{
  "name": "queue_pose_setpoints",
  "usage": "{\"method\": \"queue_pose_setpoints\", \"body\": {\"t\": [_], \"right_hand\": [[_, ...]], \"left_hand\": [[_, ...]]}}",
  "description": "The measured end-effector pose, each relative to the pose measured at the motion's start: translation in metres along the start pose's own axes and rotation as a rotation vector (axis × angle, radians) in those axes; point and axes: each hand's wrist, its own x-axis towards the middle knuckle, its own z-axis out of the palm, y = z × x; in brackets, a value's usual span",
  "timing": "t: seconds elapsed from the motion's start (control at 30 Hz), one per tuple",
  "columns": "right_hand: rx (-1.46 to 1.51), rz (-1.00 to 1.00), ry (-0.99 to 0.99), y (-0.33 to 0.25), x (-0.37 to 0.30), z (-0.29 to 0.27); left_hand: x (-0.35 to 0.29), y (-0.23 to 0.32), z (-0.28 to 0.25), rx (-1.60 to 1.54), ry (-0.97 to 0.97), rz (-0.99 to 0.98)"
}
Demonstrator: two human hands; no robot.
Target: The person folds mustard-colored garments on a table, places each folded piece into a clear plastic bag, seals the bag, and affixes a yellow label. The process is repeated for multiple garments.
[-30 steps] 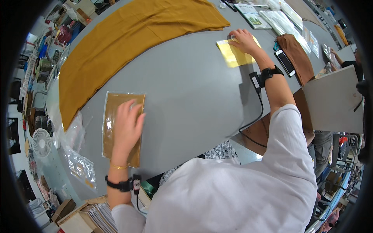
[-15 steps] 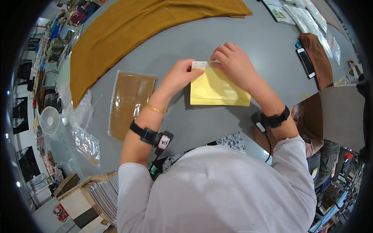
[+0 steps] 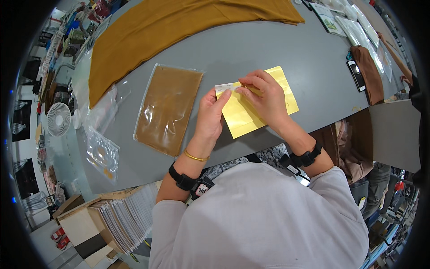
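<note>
Pal: What is your left hand (image 3: pixel 211 112) doing?

Me: It is closed on the yellow sheet (image 3: pixel 237 114). My thumb is on top, by the far left corner. Most of my other fingers are hidden.

Pal: And your right hand (image 3: pixel 264 96)?

Me: It is over the sheet, just to the right of my left hand. Its thumb and pointing finger are close together. I can't tell if they are pinching anything.

Pal: Where is the white strip (image 3: pixel 226 86)?

Me: On the far edge of the sheet, at that same corner. My left thumb is at its near side, and my right fingertips are at its right end. So it sits between my 2 hands.

Pal: Which way is the sheet's long side?

Me: It goes from my left hand to the right and a bit away from me, under my right hand. My left hand is nearer the corner.

Pal: What else is there?

Me: 1 clear bag (image 3: pixel 170 112) with tan cloth inside, just to the left of my left hand. A long mustard cloth (image 3: pixel 179 27) lies past both hands. Well to the right of my right hand, 1 phone (image 3: pixel 356 76) is beside a brown cloth (image 3: pixel 368 74).
</note>
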Motion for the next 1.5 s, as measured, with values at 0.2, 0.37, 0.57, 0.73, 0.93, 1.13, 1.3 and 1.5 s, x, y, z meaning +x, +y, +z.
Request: {"method": "queue_pose_setpoints", "body": {"t": [0.2, 0.37, 0.57, 0.73, 0.93, 1.13, 1.3, 1.5], "right_hand": [[0.042, 0.047, 0.004, -0.006, -0.004, 0.009], [0.098, 0.064, 0.092, 0.004, -0.006, 0.016], [0.048, -0.064, 0.135, 0.029, 0.003, -0.002], [0.156, 0.3, -0.047, 0.052, 0.053, -0.029], [0.077, -0.083, -0.67, 0.04, 0.11, 0.07], [-0.092, -0.09, -0.886, 0.039, 0.11, 0.131], [-0.16, -0.115, -0.843, 0.04, 0.106, 0.132], [-0.411, -0.305, -0.705, 0.026, 0.093, 0.124]], "left_hand": [[-0.002, 0.001, 0.005, 0.038, 0.056, 0.078], [0.007, -0.014, 0.005, -0.017, 0.083, 0.121], [0.033, -0.019, 0.011, 0.064, 0.121, -0.051], [0.019, 0.018, -0.031, 1.698, 0.184, 0.739], [-0.029, 0.027, -0.089, 1.875, 0.079, 0.569], [-0.024, 0.03, -0.091, 1.666, 0.066, 0.578], [-0.015, 0.03, -0.095, 1.677, 0.017, 0.598], [-0.016, 0.024, -0.098, 1.724, -0.019, 0.579]]}}
